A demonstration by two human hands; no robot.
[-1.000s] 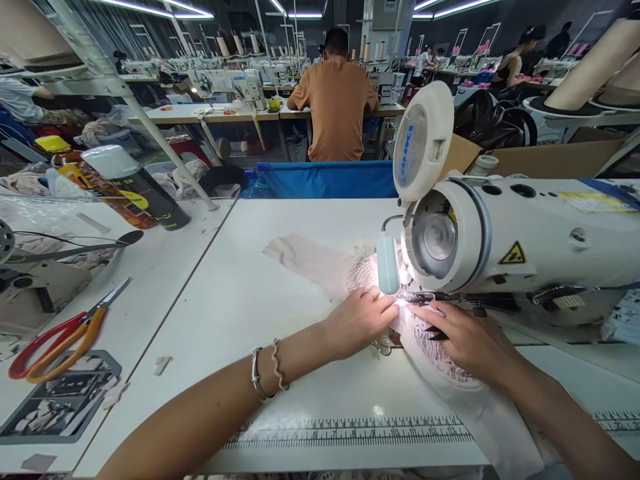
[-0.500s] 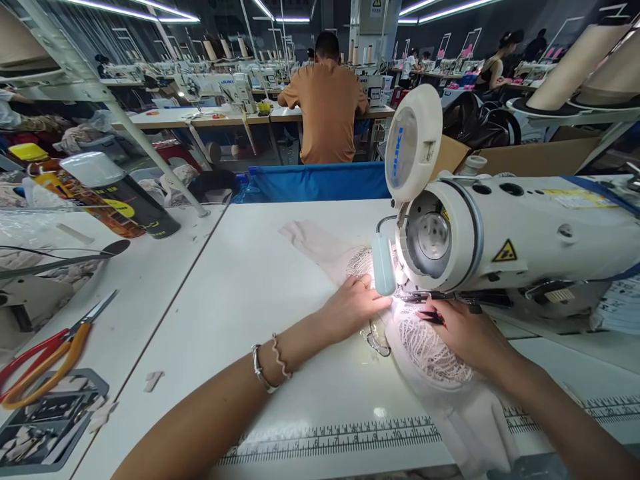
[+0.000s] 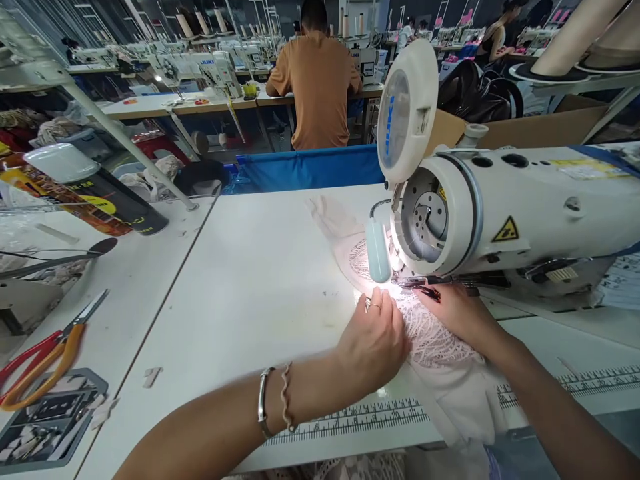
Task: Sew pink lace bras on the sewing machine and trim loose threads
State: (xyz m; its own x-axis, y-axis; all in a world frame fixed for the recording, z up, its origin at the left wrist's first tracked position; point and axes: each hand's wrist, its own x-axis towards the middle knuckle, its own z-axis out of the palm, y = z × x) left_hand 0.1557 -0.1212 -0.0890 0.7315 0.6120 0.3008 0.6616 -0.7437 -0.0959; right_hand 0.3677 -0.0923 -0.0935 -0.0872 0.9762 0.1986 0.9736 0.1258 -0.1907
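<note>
A pale pink piece of fabric with lace panels [image 3: 435,337] lies under the needle area of a white sewing machine [image 3: 530,207]. My left hand [image 3: 375,340] is closed, its fingers curled down at the fabric's left edge just in front of the presser foot; the fingertips are partly hidden. My right hand [image 3: 457,313] lies over the lace, right of the needle area, with small black thread snips [image 3: 429,292] in its fingers. A pale blue lamp [image 3: 378,252] hangs by the needle and lights the lace.
Orange-and-red-handled scissors [image 3: 57,353] lie at left, above a grey tray [image 3: 55,427] of small parts. A spray can [image 3: 100,190] leans behind them. A printed ruler [image 3: 370,417] runs along the front edge. Ahead, a person [image 3: 320,80] sits beyond a blue cloth [image 3: 310,172].
My left hand has come nearer and curled its fingers at the fabric edge, from lying flatter beside the foot. The fabric has shifted slightly, and the machine's inner disc has turned. The view has tilted down.
</note>
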